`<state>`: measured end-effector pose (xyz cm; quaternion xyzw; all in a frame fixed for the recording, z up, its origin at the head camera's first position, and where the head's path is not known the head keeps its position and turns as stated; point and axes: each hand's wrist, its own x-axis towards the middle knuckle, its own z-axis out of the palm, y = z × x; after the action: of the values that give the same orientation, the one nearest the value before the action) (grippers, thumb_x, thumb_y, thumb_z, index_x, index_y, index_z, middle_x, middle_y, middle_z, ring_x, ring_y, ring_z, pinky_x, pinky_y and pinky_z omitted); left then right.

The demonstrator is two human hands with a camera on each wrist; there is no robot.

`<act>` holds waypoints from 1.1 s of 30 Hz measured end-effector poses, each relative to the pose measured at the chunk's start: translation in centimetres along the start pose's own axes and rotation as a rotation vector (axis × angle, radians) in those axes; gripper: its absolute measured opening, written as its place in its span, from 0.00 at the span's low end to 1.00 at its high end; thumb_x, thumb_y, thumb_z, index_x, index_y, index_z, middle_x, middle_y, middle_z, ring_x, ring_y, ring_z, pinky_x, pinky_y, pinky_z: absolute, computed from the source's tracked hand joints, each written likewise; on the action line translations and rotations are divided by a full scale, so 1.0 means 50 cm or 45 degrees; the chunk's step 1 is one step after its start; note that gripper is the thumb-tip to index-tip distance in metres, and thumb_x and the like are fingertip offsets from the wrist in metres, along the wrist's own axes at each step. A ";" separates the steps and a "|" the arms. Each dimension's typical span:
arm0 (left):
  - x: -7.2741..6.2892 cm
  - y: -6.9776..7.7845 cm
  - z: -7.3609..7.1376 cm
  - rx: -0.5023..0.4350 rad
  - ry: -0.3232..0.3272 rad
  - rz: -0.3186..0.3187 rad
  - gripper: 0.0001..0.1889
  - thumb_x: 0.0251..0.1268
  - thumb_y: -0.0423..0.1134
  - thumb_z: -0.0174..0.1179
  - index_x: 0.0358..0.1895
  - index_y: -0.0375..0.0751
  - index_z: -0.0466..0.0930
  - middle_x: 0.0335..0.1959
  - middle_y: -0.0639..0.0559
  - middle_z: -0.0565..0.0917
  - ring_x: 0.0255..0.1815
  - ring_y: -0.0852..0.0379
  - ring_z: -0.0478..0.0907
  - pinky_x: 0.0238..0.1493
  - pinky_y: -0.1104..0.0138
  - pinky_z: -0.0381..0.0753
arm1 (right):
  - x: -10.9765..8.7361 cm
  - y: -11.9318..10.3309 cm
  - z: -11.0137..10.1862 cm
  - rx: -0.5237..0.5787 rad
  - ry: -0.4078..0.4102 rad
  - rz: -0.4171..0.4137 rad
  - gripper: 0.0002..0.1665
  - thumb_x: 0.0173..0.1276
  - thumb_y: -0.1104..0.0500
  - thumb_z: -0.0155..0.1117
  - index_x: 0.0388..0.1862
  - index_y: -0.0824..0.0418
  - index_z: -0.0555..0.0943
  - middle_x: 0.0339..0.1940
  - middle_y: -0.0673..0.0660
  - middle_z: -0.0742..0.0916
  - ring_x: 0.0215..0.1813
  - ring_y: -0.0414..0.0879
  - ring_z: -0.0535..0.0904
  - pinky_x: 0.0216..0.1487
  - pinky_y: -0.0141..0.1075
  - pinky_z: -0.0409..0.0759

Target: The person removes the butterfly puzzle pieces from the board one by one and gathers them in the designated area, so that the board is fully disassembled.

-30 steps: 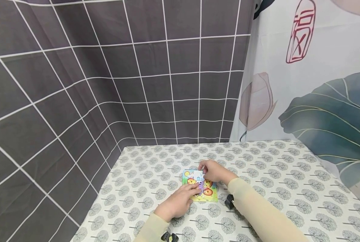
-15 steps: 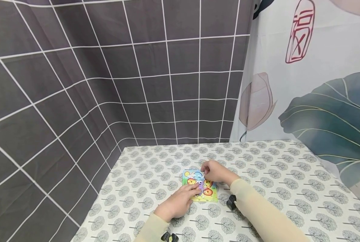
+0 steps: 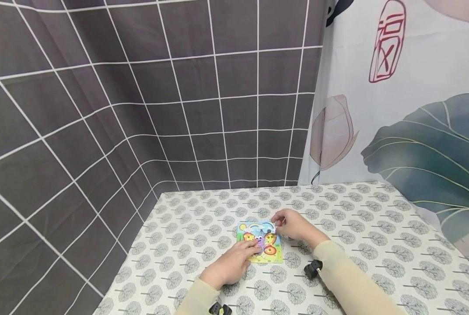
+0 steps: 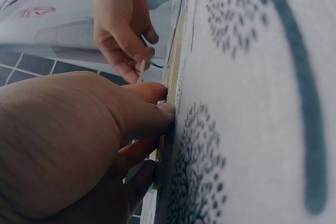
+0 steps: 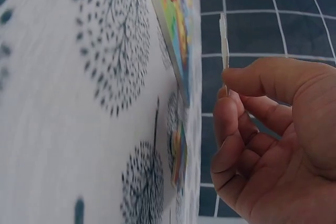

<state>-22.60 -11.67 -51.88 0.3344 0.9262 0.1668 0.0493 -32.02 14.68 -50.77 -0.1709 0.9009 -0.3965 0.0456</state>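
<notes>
Fingertips (image 5: 232, 80) of the right hand (image 3: 292, 225) pinch a thin, flat, white-edged piece (image 5: 224, 40) (material unclear), raised near the far right corner of a square multicoloured butterfly board (image 3: 269, 258); left hand (image 3: 234, 262), fingers outstretched, likely steadies it.

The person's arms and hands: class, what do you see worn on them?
The left sleeve and right sleeve are long and pale cream. A left device and right device, both small and black, sit near the cuffs; the left one shows a yellowish spot. No gloves cover the left hand or right hand.
</notes>
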 end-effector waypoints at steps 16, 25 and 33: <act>0.000 -0.004 -0.001 -0.046 -0.006 -0.012 0.29 0.77 0.32 0.57 0.78 0.54 0.70 0.83 0.52 0.62 0.82 0.46 0.59 0.81 0.48 0.60 | -0.051 0.045 -0.061 0.080 0.096 0.041 0.21 0.59 0.70 0.71 0.53 0.63 0.85 0.37 0.52 0.83 0.37 0.47 0.79 0.38 0.37 0.83; -0.004 -0.005 -0.002 -0.019 -0.002 0.015 0.30 0.76 0.31 0.57 0.78 0.54 0.71 0.82 0.52 0.63 0.81 0.47 0.60 0.81 0.50 0.61 | -0.071 0.095 -0.114 0.076 0.153 0.090 0.21 0.60 0.69 0.70 0.54 0.66 0.84 0.39 0.55 0.84 0.39 0.48 0.79 0.37 0.37 0.83; 0.000 -0.008 0.004 -0.045 -0.015 -0.003 0.29 0.77 0.32 0.57 0.78 0.54 0.70 0.83 0.52 0.62 0.82 0.45 0.58 0.81 0.47 0.59 | -0.088 0.142 -0.136 0.082 0.125 0.174 0.19 0.59 0.69 0.73 0.51 0.64 0.86 0.41 0.56 0.84 0.43 0.50 0.79 0.47 0.40 0.80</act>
<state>-22.80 -11.93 -52.19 0.3334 0.9232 0.1813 0.0609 -31.32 25.40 -51.56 -0.0880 0.8984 -0.4289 0.0337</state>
